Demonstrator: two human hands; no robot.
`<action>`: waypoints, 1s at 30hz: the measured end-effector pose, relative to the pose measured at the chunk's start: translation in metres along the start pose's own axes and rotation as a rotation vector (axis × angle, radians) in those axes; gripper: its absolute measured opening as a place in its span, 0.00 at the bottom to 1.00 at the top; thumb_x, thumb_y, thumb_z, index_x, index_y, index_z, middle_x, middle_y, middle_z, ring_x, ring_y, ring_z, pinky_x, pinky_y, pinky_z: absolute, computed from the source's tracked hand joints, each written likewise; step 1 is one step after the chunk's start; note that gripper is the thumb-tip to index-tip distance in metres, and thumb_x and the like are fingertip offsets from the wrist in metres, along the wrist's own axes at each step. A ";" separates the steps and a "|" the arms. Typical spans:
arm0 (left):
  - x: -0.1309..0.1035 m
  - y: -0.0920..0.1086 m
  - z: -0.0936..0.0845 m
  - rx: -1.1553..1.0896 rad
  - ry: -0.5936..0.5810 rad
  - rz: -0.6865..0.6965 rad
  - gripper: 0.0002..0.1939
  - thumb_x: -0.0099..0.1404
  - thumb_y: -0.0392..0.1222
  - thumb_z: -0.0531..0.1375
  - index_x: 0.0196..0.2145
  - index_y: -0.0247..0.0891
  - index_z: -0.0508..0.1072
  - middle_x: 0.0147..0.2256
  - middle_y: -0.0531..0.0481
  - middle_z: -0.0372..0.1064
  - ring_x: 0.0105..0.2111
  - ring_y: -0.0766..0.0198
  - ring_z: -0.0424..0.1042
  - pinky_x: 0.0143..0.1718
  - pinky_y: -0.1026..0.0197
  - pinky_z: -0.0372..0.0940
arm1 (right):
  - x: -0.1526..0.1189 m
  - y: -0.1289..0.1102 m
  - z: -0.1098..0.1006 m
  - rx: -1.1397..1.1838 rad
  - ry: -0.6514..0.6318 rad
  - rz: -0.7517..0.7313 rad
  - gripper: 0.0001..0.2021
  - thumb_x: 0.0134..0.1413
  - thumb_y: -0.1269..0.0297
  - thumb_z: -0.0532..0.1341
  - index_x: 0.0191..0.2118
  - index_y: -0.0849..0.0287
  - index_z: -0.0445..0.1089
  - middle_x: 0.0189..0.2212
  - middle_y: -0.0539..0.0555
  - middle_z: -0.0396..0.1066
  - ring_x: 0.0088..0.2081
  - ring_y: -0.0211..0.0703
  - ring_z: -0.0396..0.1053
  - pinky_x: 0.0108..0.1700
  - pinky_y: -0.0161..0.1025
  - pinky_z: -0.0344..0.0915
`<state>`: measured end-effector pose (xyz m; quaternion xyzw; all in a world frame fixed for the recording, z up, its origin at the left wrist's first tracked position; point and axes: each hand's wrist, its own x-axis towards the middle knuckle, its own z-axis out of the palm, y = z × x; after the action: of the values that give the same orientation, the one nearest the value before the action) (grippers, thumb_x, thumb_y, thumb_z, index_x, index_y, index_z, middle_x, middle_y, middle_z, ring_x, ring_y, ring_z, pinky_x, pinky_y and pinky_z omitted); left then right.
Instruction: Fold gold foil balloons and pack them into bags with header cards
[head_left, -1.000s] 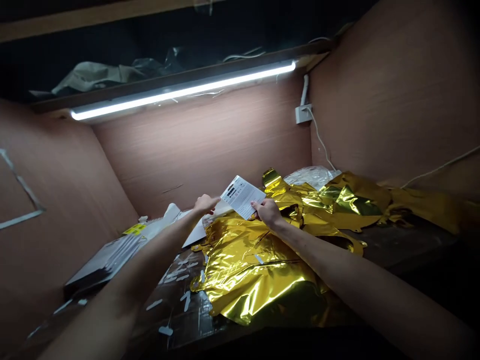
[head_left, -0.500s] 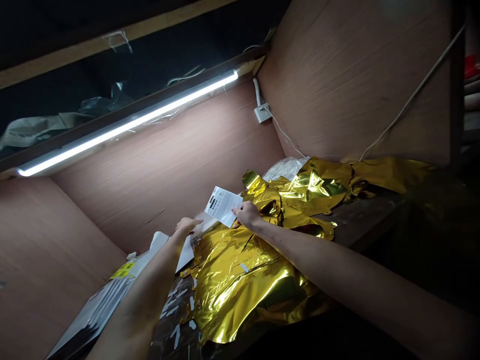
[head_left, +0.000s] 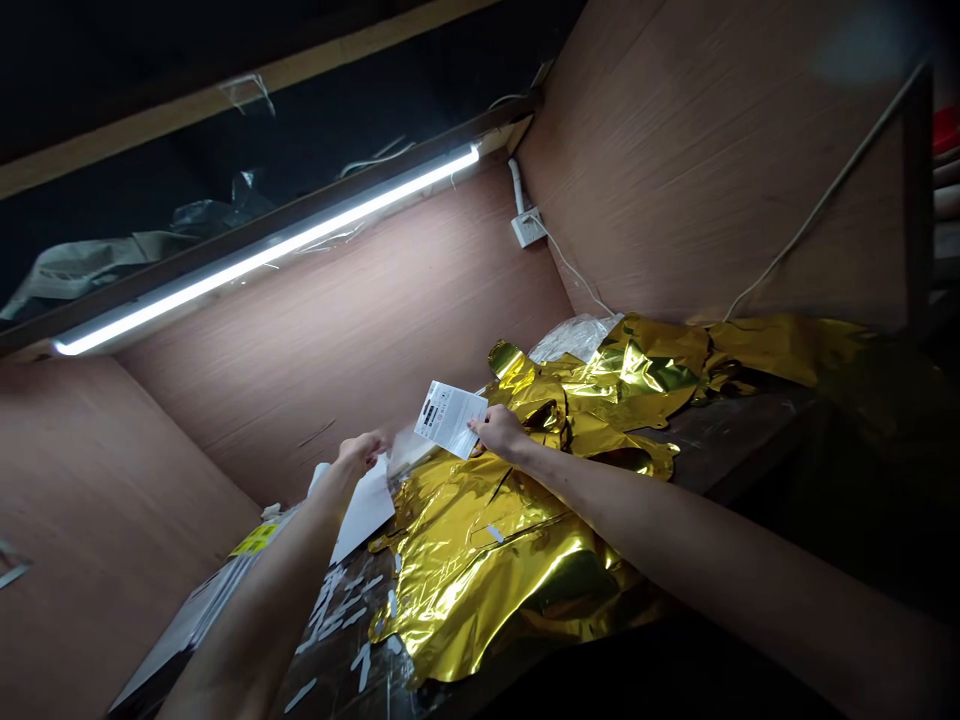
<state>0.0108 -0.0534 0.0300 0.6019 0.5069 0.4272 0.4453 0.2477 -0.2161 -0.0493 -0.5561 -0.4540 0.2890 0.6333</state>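
Observation:
My right hand [head_left: 498,432] pinches the right edge of a white printed card [head_left: 451,418] with a dark slot near its left end. Left of the card is my left hand [head_left: 363,452], its fingers bent and closed; a clear plastic film [head_left: 409,452] lies between it and the card, and whether the fingers grip the film is too blurred to tell. Beneath the hands spreads crumpled gold foil [head_left: 480,540]. A blank white sheet [head_left: 366,512] lies under my left wrist.
White paper strips [head_left: 363,662] litter the dark table [head_left: 750,440] at the lower left. A stack of white sheets [head_left: 202,610] with yellow labels stands at the left wall. Clear plastic [head_left: 576,337] lies at the back. A lit tube [head_left: 270,255] hangs above.
My left hand has drawn back to the left, away from the card, uncovering more of the white sheet. My right hand still holds the card almost in place.

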 end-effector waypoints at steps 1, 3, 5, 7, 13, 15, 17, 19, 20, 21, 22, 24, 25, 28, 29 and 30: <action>-0.001 0.001 -0.004 -0.036 0.010 -0.041 0.20 0.72 0.48 0.61 0.57 0.37 0.71 0.56 0.42 0.68 0.51 0.52 0.73 0.50 0.45 0.72 | 0.001 0.001 0.001 0.015 -0.025 0.000 0.12 0.56 0.67 0.68 0.24 0.60 0.70 0.19 0.54 0.72 0.21 0.42 0.72 0.24 0.34 0.65; -0.008 0.001 -0.012 -0.125 0.035 -0.106 0.19 0.72 0.47 0.61 0.56 0.36 0.71 0.54 0.41 0.69 0.49 0.54 0.73 0.49 0.47 0.72 | 0.001 0.003 0.005 0.051 -0.101 -0.002 0.12 0.56 0.67 0.67 0.23 0.61 0.70 0.17 0.53 0.70 0.19 0.39 0.69 0.22 0.33 0.63; -0.022 0.001 -0.021 -0.234 0.052 -0.108 0.13 0.72 0.38 0.61 0.53 0.33 0.72 0.49 0.42 0.73 0.43 0.61 0.76 0.45 0.56 0.74 | -0.001 0.003 0.008 0.092 -0.211 -0.006 0.13 0.56 0.67 0.66 0.22 0.61 0.69 0.15 0.51 0.68 0.17 0.36 0.64 0.20 0.32 0.60; -0.041 -0.001 -0.030 -0.346 0.067 -0.076 0.08 0.71 0.29 0.60 0.47 0.32 0.72 0.40 0.46 0.75 0.35 0.69 0.77 0.38 0.66 0.73 | -0.007 0.003 0.011 0.184 -0.392 -0.009 0.14 0.54 0.66 0.67 0.21 0.61 0.68 0.14 0.50 0.65 0.16 0.33 0.60 0.18 0.31 0.57; -0.100 -0.025 -0.043 -0.563 0.053 0.001 0.09 0.66 0.24 0.64 0.38 0.35 0.73 0.31 0.52 0.77 0.28 0.69 0.79 0.32 0.69 0.74 | -0.022 0.011 0.016 0.302 -0.860 0.029 0.14 0.39 0.62 0.72 0.20 0.63 0.67 0.13 0.46 0.61 0.15 0.29 0.54 0.16 0.29 0.50; -0.114 -0.036 -0.043 -0.601 0.028 0.002 0.08 0.66 0.24 0.64 0.37 0.34 0.73 0.32 0.49 0.78 0.31 0.65 0.81 0.34 0.67 0.75 | -0.024 0.015 0.017 0.253 -0.888 0.047 0.15 0.38 0.61 0.72 0.21 0.63 0.67 0.13 0.45 0.60 0.14 0.29 0.53 0.16 0.29 0.48; -0.126 -0.045 -0.041 -0.644 -0.010 -0.003 0.06 0.66 0.25 0.63 0.36 0.33 0.74 0.35 0.45 0.79 0.36 0.61 0.82 0.37 0.64 0.76 | -0.026 0.016 0.016 0.215 -0.897 0.058 0.16 0.39 0.59 0.73 0.21 0.62 0.67 0.14 0.45 0.60 0.15 0.29 0.53 0.17 0.29 0.49; -0.136 -0.051 -0.038 -0.668 -0.073 -0.004 0.04 0.66 0.26 0.63 0.35 0.32 0.75 0.37 0.41 0.80 0.37 0.58 0.82 0.39 0.61 0.76 | -0.026 0.017 0.014 0.189 -0.877 0.074 0.17 0.40 0.57 0.73 0.22 0.62 0.67 0.14 0.45 0.59 0.16 0.28 0.53 0.18 0.29 0.49; -0.141 -0.052 -0.037 -0.668 -0.110 -0.002 0.03 0.66 0.27 0.63 0.35 0.31 0.76 0.38 0.40 0.80 0.38 0.57 0.81 0.40 0.60 0.76 | -0.026 0.017 0.013 0.174 -0.863 0.084 0.18 0.39 0.56 0.74 0.23 0.63 0.67 0.15 0.45 0.60 0.17 0.28 0.53 0.18 0.29 0.50; -0.145 -0.053 -0.036 -0.659 -0.142 -0.001 0.03 0.66 0.29 0.63 0.35 0.31 0.77 0.39 0.38 0.80 0.37 0.57 0.81 0.40 0.60 0.76 | -0.026 0.018 0.012 0.159 -0.848 0.096 0.18 0.39 0.55 0.74 0.25 0.63 0.68 0.16 0.46 0.61 0.17 0.29 0.54 0.19 0.29 0.51; -0.149 -0.053 -0.035 -0.653 -0.163 -0.002 0.03 0.67 0.30 0.62 0.36 0.30 0.77 0.40 0.37 0.80 0.37 0.58 0.81 0.39 0.60 0.75 | -0.026 0.018 0.010 0.145 -0.833 0.107 0.19 0.39 0.55 0.74 0.26 0.63 0.70 0.17 0.47 0.62 0.18 0.29 0.56 0.20 0.30 0.52; -0.154 -0.052 -0.034 -0.681 -0.174 -0.011 0.06 0.69 0.32 0.60 0.36 0.30 0.78 0.43 0.36 0.80 0.38 0.57 0.81 0.40 0.59 0.75 | -0.026 0.019 0.008 0.125 -0.814 0.125 0.19 0.39 0.54 0.75 0.28 0.64 0.71 0.18 0.48 0.64 0.19 0.31 0.58 0.20 0.31 0.54; -0.156 -0.051 -0.033 -0.697 -0.175 -0.007 0.07 0.70 0.32 0.59 0.36 0.30 0.78 0.43 0.37 0.80 0.39 0.57 0.81 0.40 0.59 0.75 | -0.026 0.020 0.007 0.116 -0.812 0.133 0.19 0.39 0.54 0.75 0.29 0.64 0.72 0.18 0.47 0.65 0.19 0.31 0.58 0.21 0.31 0.55; -0.160 -0.052 -0.034 -0.718 -0.187 0.049 0.07 0.69 0.29 0.60 0.39 0.31 0.78 0.43 0.40 0.81 0.40 0.59 0.80 0.42 0.61 0.74 | -0.026 0.021 0.005 0.098 -0.829 0.159 0.20 0.38 0.54 0.76 0.29 0.65 0.73 0.20 0.49 0.67 0.19 0.33 0.61 0.22 0.32 0.59; -0.160 -0.053 -0.035 -0.720 -0.195 0.059 0.07 0.69 0.28 0.60 0.40 0.31 0.79 0.43 0.40 0.80 0.41 0.59 0.80 0.42 0.61 0.74 | -0.026 0.020 0.004 0.096 -0.830 0.166 0.20 0.38 0.54 0.76 0.30 0.65 0.74 0.21 0.50 0.69 0.20 0.33 0.63 0.23 0.33 0.60; -0.161 -0.054 -0.036 -0.722 -0.202 0.060 0.08 0.69 0.28 0.59 0.42 0.31 0.79 0.44 0.40 0.80 0.41 0.59 0.80 0.43 0.61 0.74 | -0.027 0.020 0.004 0.096 -0.826 0.171 0.20 0.37 0.55 0.77 0.31 0.65 0.75 0.22 0.51 0.70 0.21 0.34 0.65 0.24 0.33 0.62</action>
<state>-0.0558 -0.2046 -0.0240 0.4598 0.2594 0.5298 0.6638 0.2351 -0.2335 -0.0757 -0.3993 -0.6080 0.5597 0.3972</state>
